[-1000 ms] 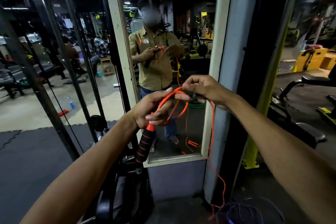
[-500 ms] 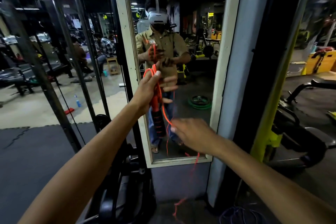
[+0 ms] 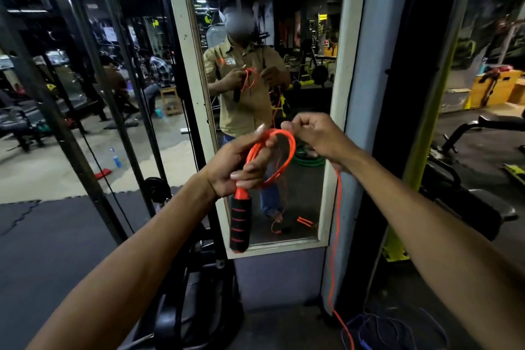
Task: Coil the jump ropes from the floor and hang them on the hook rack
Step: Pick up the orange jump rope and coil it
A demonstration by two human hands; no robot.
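Left hand [image 3: 238, 167] grips coiled loops of the orange jump rope [image 3: 279, 159], its black foam handle [image 3: 240, 224] hanging below the fist; right hand [image 3: 318, 136] pinches the rope at the coil's top; the loose end drops to the floor beside a blue rope [image 3: 392, 329]; mirror [image 3: 267, 94] behind.

Jump rope [image 3: 285, 160]: orange cord. Handle [image 3: 240, 226]: black foam, orange stripes. Floor rope [image 3: 397, 327]: blue. Mirror frame [image 3: 339, 111]: cream.
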